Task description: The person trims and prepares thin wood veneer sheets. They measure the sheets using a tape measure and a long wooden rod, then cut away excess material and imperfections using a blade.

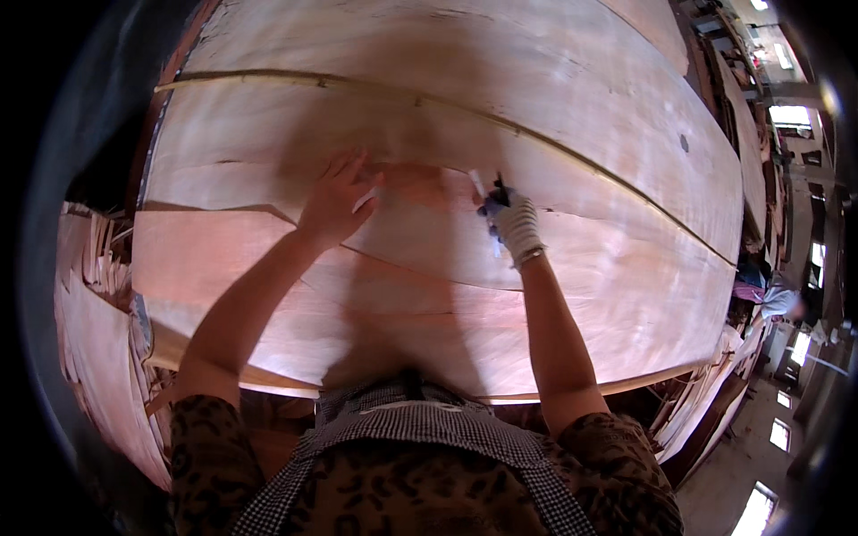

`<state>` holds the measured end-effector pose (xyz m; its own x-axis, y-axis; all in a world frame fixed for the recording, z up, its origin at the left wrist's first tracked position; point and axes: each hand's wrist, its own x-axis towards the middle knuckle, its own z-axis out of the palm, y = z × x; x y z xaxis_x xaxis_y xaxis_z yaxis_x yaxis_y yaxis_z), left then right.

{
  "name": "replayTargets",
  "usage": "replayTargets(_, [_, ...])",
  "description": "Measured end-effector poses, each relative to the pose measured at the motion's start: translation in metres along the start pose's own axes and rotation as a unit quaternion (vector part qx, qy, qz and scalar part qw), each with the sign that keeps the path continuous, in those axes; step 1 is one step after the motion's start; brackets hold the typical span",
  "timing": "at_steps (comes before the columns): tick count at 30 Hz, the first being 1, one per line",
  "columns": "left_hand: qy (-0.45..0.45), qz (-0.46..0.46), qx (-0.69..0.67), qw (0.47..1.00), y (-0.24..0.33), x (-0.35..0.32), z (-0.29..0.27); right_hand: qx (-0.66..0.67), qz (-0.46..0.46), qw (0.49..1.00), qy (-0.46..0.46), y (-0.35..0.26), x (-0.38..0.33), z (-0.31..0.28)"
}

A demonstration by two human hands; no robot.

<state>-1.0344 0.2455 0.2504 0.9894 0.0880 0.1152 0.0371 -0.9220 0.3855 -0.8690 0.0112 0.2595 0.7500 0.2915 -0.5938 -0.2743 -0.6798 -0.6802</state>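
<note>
A large sheet of thin reddish wood veneer (465, 295) lies flat in front of me on a stack of similar sheets. My left hand (335, 201) is bare and rests palm down on the sheet, fingers spread. My right hand (514, 223) wears a white knit glove and grips a small dark tool (498, 189) with a pale strip beside it, its tip on the veneer just right of my left hand. What kind of tool it is cannot be told.
Another wide veneer sheet (447, 62) lies beyond a curved seam (536, 138). Loose veneer pieces (98, 330) are stacked at the left. A person (773, 299) sits at the right by more stacks, near bright windows.
</note>
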Motion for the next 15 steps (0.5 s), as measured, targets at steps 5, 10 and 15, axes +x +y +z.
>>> replayTargets(5, [0.058,0.093,-0.032,0.993,0.122,0.087,0.061,-0.033,-0.026,0.988,0.145,0.088,0.056,-0.052])
replayTargets(10, [0.029,0.15,0.01,0.988,0.104,0.089,0.104,-0.264,-0.049,0.95,0.16,0.041,-0.024,-0.038])
replayTargets(15, [-0.026,-0.072,-0.259,0.963,0.107,0.087,0.046,-0.215,0.017,0.973,0.084,0.139,-0.108,-0.097])
